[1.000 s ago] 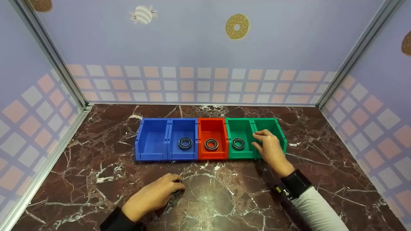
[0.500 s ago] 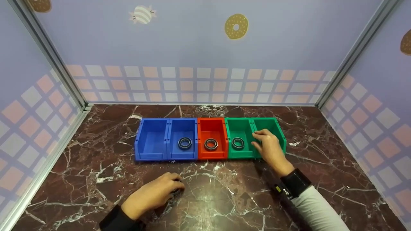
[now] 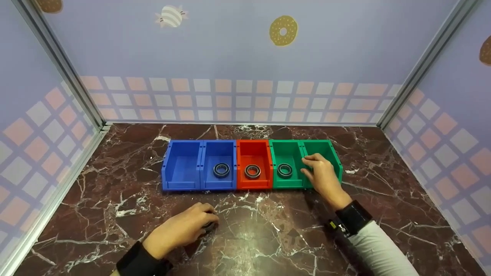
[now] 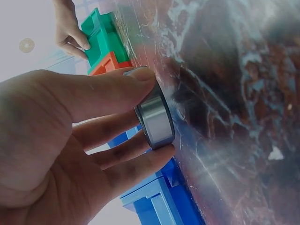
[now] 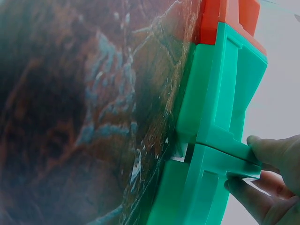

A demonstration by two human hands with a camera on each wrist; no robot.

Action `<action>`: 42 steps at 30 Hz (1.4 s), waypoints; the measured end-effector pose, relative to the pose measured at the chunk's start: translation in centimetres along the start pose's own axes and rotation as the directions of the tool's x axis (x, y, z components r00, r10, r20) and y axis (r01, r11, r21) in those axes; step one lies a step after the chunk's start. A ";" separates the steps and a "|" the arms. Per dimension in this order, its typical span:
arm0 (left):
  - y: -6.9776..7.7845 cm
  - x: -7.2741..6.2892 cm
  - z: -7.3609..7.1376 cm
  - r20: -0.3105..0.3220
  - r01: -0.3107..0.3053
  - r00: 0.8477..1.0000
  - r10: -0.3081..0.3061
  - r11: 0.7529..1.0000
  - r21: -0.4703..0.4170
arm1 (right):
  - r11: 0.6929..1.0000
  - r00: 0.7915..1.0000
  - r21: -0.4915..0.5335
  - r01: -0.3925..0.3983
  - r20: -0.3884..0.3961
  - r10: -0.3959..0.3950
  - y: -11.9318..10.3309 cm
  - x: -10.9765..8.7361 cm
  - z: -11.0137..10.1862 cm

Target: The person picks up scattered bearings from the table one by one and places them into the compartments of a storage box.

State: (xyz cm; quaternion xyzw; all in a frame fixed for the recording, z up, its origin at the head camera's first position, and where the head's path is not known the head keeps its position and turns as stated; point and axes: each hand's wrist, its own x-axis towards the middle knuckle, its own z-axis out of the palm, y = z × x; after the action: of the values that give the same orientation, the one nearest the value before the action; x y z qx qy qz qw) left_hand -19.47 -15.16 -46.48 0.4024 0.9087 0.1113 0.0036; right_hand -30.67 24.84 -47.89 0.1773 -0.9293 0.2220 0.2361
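In the left wrist view, a ring-shaped steel ball bearing (image 4: 157,119) is held between the thumb and fingers of my left hand (image 3: 182,228). That hand is over the tabletop in front of the blue bins. My right hand (image 3: 324,178) pinches the adjoining side walls of the two green bins (image 5: 213,145), thumb on one side and fingers on the other. Three more bearings lie singly: one bearing (image 3: 221,170) in the right blue bin (image 3: 218,186), another bearing (image 3: 252,171) in the red bin (image 3: 254,184), and a third bearing (image 3: 284,170) in the left green bin (image 3: 287,184).
The bins stand side by side in a row on a dark marbled tabletop (image 3: 245,237). At the far left end is another blue bin (image 3: 181,185). A patterned back wall (image 3: 230,57) and side panels with metal edge frames enclose the table.
My left hand has shifted slightly to the left with the bearing still held. The right hand keeps its place on the green bins, and the resting bearings have not moved.
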 end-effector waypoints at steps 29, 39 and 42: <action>-0.2 -0.3 -1.3 -0.024 0.024 0.999 -0.024 1.000 -0.005 | 1.000 0.999 0.008 0.023 -0.025 -0.023 0.1 0.0 0.1; -0.4 -0.1 -1.5 -0.017 0.039 0.999 -0.039 0.999 -0.002 | 1.000 1.000 0.002 0.013 -0.012 -0.013 0.1 0.1 0.0; -0.4 0.0 -1.7 -0.030 0.033 0.999 -0.033 0.999 0.006 | 1.000 1.000 0.006 0.011 -0.014 -0.011 0.1 0.0 0.1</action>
State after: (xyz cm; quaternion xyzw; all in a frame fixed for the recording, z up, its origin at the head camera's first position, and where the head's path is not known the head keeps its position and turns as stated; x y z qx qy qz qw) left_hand -19.90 -15.78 -44.85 0.3858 0.9154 0.1143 -0.0092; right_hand -30.77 24.87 -47.95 0.1814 -0.9259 0.2248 0.2434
